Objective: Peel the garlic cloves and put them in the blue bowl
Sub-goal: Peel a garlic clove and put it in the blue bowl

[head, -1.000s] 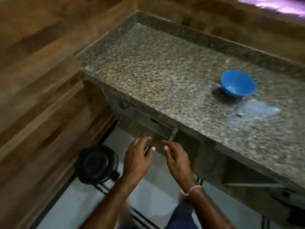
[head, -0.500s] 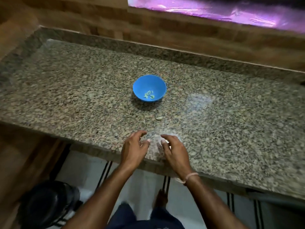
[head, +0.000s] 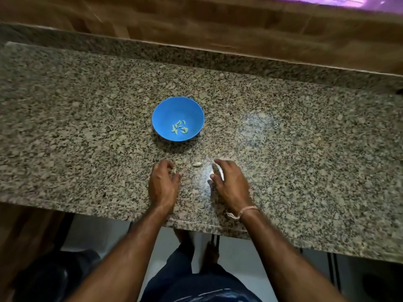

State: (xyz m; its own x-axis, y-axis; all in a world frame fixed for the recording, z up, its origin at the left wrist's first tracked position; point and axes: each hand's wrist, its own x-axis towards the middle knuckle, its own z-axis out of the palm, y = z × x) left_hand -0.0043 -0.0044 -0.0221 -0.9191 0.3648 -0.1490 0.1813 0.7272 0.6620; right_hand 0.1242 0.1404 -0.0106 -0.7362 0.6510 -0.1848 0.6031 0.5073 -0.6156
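Several greenish cloves [head: 179, 128] sit in the bowl [head: 165, 114]; one pale clove [head: 197, 164] lies on the counter [head: 87, 149]. Your left hand [head: 163, 185] pinches a scrap [head: 174, 170]; your right hand [head: 231, 184] hangs loose, holding nothing.

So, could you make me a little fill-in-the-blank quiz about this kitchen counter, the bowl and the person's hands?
1. The round plastic bowl holding small peeled garlic cloves is ____ in colour.
2. One loose pale clove lies on the speckled granite countertop, ____ the left hand and the right hand.
3. The thin cord bracelet circles the ____ wrist.
Missing words: blue; between; right.
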